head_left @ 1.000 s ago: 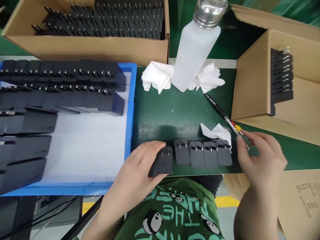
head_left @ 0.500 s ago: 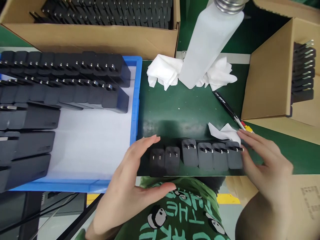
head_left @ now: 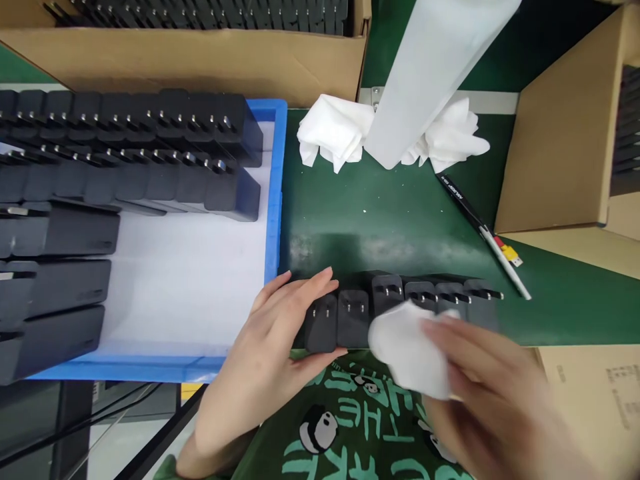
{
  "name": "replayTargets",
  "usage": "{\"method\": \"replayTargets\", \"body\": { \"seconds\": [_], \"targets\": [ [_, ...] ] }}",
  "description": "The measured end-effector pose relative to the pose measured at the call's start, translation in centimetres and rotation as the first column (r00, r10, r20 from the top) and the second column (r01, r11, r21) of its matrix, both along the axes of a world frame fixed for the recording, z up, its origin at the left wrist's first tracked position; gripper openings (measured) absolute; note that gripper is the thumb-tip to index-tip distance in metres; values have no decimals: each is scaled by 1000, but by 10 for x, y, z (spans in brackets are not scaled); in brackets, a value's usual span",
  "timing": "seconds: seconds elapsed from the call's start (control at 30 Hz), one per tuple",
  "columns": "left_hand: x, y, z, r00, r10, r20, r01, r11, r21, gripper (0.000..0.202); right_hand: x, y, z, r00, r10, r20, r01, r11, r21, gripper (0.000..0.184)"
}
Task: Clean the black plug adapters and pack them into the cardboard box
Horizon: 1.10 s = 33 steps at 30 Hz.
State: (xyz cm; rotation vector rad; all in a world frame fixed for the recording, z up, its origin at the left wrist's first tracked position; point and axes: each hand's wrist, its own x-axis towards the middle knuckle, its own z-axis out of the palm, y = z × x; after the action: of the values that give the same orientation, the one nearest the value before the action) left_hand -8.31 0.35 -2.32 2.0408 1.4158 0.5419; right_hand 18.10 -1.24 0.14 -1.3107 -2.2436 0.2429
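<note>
white wipe (head_left: 410,350) newly aloft, crumpled and blurred in right fingers (head_left: 473,343), left fingers (head_left: 300,293) around black adapter (head_left: 323,325)

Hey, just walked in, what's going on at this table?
A person's right hand, blurred, holds a crumpled white cloth in front of a row of six black plug adapters. Their left hand is at the row's left end, fingers and thumb either side of the leftmost adapter. More adapters sit in the blue tray to the left.
</note>
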Motion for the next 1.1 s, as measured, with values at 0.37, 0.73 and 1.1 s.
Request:
{"method": "replayTargets", "body": {
  "seconds": [0.37,0.73,1.1],
  "targets": [
    [4,3,0,998,-55,-15,55,998,28,70,-58,5,-22,994,88,64,-98,978,184,17],
    [7,1,-2,1000,-7,7,6,1000,30,68,-56,-1,-18,982,177,70,-187,968,171,18],
    [6,2,-4,1000,-13,-4,13,998,58,65,-90,-4,-25,974,56,218,-93,982,165,19]
  ]
}}
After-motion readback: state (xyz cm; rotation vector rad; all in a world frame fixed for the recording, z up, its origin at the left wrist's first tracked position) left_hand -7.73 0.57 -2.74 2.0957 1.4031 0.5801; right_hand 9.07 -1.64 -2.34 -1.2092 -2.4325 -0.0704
